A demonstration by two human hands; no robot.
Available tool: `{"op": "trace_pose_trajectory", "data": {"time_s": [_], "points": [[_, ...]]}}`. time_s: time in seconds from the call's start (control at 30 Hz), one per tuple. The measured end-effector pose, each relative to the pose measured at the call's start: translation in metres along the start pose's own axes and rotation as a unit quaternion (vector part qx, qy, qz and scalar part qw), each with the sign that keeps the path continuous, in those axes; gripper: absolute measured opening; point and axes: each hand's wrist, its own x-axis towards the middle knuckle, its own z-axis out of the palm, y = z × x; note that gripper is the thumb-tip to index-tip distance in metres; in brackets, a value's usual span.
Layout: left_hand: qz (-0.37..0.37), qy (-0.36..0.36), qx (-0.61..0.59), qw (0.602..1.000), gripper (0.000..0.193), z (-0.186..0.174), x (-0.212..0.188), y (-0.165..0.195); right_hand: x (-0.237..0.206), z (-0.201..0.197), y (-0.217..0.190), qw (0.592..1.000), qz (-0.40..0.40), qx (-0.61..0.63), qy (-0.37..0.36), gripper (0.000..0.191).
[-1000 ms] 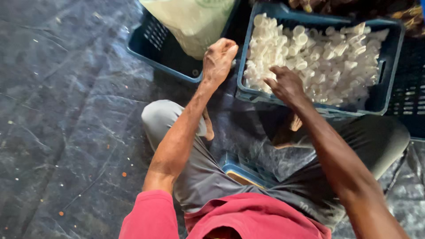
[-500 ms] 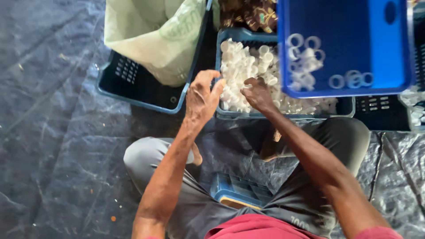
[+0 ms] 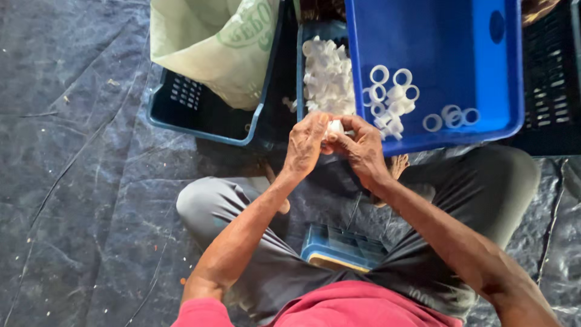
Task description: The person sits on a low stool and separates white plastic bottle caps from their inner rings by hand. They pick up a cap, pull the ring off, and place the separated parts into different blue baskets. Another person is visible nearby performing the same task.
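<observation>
Hands meet above the lap: the left hand [image 3: 304, 144] and the right hand [image 3: 362, 147] both pinch one small white plastic fitting [image 3: 334, 128] between their fingertips, fingers curled tight around it, just in front of the near rim of a bright blue tray [image 3: 442, 42]. That tray holds a loose cluster of white plastic rings [image 3: 393, 100] and overlaps a dark blue crate [image 3: 315, 33] heaped with white plastic pieces [image 3: 327, 75]. Left of it, a pale green sack [image 3: 209, 45] sits in a second dark crate [image 3: 200, 115], all on a dark plastic sheet [image 3: 66, 181].
</observation>
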Motion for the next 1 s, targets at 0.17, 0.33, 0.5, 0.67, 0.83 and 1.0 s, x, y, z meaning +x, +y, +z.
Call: {"op": "trace_pose_trajectory", "data": {"time_s": [0.17,0.33,0.5,0.67,0.83,1.0], "points": [[0.145,0.11,0.164,0.969,0.05,0.008,-0.012,0.001,-0.01,-0.005,0.011,0.998,-0.058,-0.038,-0.011,0.04],[0.186,0.134,0.241,0.943,0.053,0.001,-0.011,0.016,-0.016,0.003,0.016,0.992,-0.11,-0.054,-0.025,0.042],[0.126,0.107,0.206,0.965,0.059,-0.007,-0.006,0.025,-0.021,0.016,-0.012,0.952,-0.249,-0.171,-0.05,0.049],[0.064,0.077,0.11,0.989,0.062,-0.016,0.002,0.025,-0.016,0.019,-0.037,0.864,-0.356,-0.343,-0.096,0.063],[0.142,0.162,0.261,0.941,0.054,-0.014,-0.003,0.033,0.003,0.003,-0.01,0.986,-0.119,-0.066,-0.099,0.052],[0.208,0.158,0.392,0.882,0.05,-0.01,-0.003,0.042,0.018,-0.02,0.011,0.979,0.098,0.058,-0.171,0.049]]}}
